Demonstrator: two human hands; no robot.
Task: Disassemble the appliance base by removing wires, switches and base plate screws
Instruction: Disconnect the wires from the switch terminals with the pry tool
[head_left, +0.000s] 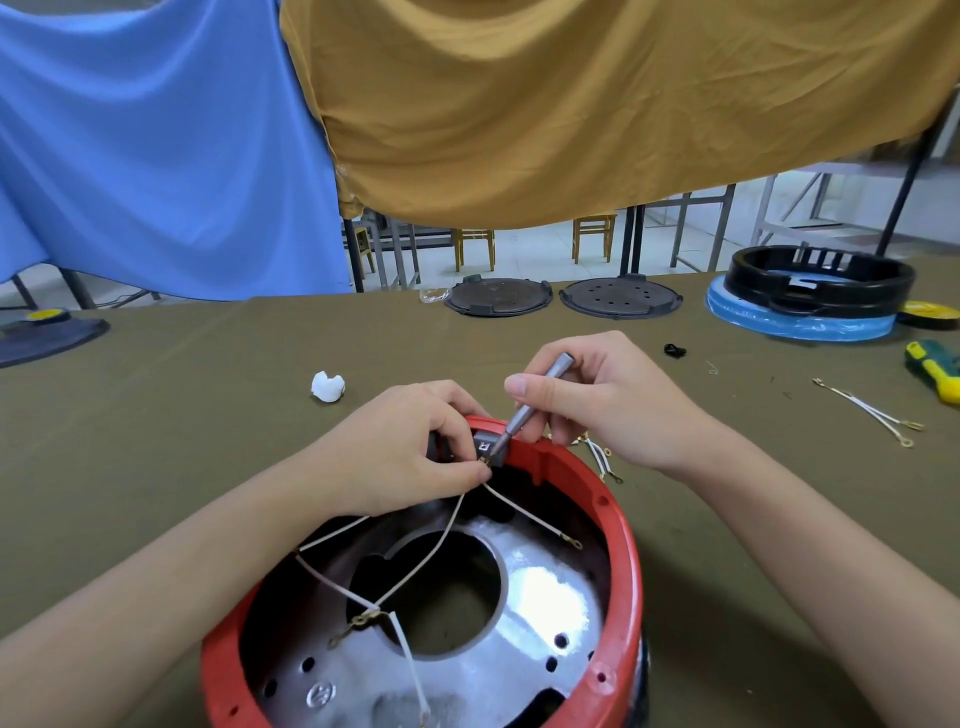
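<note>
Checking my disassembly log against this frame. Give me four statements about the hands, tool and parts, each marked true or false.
1. The right hand holds a grey screwdriver. True.
2. The left hand rests flat on the table. False: it pinches at the small grey switch block on the red base rim.
3. All white wires are out of the base. False: several white wires still cross inside it.
4. Two dark round plates lie at the table's far edge. True.

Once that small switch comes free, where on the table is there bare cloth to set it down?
Bare olive tablecloth lies left of the red appliance base, out to the crumpled white scrap. Another patch lies between the hands and the two dark round plates. The right is crowded: loose white wires, green-yellow tool.
</note>
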